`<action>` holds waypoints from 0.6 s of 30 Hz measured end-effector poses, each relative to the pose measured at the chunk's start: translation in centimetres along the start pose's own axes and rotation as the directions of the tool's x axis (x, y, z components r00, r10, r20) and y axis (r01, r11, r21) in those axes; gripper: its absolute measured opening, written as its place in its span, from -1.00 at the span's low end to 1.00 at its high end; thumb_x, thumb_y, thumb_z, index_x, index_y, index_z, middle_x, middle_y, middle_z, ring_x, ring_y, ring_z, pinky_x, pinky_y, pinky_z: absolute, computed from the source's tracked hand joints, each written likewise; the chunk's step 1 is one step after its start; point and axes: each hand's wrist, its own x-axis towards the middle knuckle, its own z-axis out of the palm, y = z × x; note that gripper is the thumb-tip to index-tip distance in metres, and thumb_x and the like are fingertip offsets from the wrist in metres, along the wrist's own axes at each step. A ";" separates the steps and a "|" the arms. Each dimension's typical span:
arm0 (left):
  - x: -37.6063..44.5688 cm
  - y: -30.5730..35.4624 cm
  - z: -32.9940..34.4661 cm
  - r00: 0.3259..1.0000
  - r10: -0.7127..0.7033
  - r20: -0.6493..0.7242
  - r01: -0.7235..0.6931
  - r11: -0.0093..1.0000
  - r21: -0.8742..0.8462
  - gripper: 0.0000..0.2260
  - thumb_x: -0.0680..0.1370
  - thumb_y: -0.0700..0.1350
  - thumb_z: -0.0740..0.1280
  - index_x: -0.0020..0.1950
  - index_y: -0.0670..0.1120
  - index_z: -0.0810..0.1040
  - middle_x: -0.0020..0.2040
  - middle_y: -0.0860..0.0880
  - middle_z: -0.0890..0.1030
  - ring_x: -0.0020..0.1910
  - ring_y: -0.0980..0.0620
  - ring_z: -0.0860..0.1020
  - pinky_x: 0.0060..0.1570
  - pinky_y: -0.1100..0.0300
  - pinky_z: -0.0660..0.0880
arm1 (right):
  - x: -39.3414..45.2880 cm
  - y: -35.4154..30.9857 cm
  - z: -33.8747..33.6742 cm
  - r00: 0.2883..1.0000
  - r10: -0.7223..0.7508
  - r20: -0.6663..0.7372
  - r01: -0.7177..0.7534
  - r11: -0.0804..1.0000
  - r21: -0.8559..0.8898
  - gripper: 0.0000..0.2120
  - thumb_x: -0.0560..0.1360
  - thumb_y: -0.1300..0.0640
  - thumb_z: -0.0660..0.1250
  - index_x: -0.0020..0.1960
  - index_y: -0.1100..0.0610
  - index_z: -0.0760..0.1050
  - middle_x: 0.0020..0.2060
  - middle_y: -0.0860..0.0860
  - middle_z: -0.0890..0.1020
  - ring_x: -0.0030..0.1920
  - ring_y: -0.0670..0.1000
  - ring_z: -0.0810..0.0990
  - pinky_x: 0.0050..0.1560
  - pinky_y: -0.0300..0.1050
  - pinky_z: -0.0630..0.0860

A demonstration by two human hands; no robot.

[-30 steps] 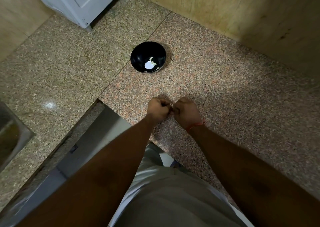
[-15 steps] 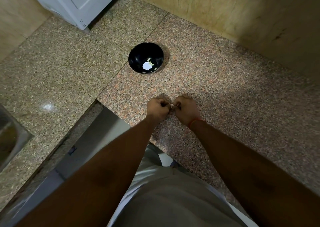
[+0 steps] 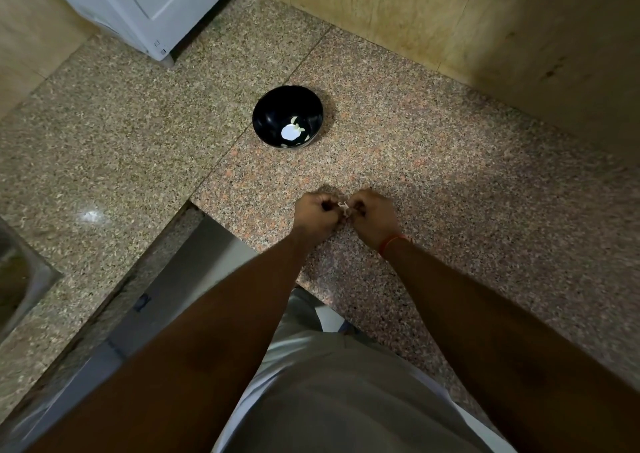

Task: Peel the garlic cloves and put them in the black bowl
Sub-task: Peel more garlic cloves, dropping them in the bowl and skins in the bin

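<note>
We had the speckled granite counter (image 3: 450, 162) under us, glossy round black bowl (image 3: 273, 113) further back with pale peeled bits in it. Both fists, left hand (image 3: 315, 215) and right hand (image 3: 375, 217), were pinching one papery clove (image 3: 344, 207) between them.

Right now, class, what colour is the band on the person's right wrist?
Orange-red: the wrist band sits just behind the right hand, seen in the head view.
</note>
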 end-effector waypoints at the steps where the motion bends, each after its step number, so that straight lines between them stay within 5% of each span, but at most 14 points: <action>1: 0.0 0.1 0.0 1.000 -0.009 -0.006 0.009 1.000 -0.001 -0.87 0.52 -0.35 0.46 -0.12 -0.14 0.71 -0.29 -0.15 0.71 -0.39 -0.05 0.67 -0.31 0.11 0.62 | -0.1 0.1 0.0 1.000 0.030 -0.009 -0.030 0.999 0.023 -0.91 0.41 0.33 0.43 -0.19 0.18 0.58 -0.22 0.09 0.64 -0.20 0.11 0.60 -0.15 0.06 0.58; 7: 0.2 0.6 -0.2 1.000 -0.026 -0.016 0.026 1.000 0.016 -0.91 0.53 -0.34 0.44 -0.08 -0.19 0.71 -0.28 -0.18 0.71 -0.33 -0.22 0.70 -0.32 0.02 0.65 | -0.2 0.3 -0.2 0.989 0.147 0.001 -0.145 0.978 0.152 -0.79 0.46 0.36 0.43 -0.13 0.05 0.59 -0.23 0.00 0.69 -0.23 0.03 0.70 -0.15 0.02 0.69; 13: 1.4 1.3 -0.6 0.998 0.048 -0.043 -0.038 0.977 0.209 -0.89 0.48 -0.27 0.47 -0.06 -0.11 0.75 -0.24 -0.08 0.72 -0.29 -0.12 0.71 -0.26 -0.04 0.70 | -0.7 -0.5 -1.1 0.908 0.409 0.088 -0.393 0.759 0.519 -0.89 0.56 0.40 0.37 0.01 0.24 0.59 -0.22 0.16 0.70 -0.33 0.01 0.71 -0.34 -0.12 0.64; 18: 2.0 2.8 -0.9 0.983 0.180 -0.041 -0.148 0.900 0.411 -0.81 0.54 -0.17 0.49 0.14 -0.11 0.74 -0.04 -0.02 0.74 -0.13 0.07 0.67 -0.02 0.30 0.60 | -1.2 0.2 -1.5 0.881 0.438 0.176 -0.446 0.647 0.618 -0.66 0.56 0.46 0.31 0.23 0.15 0.60 -0.19 0.15 0.61 -0.26 0.10 0.69 -0.21 0.01 0.67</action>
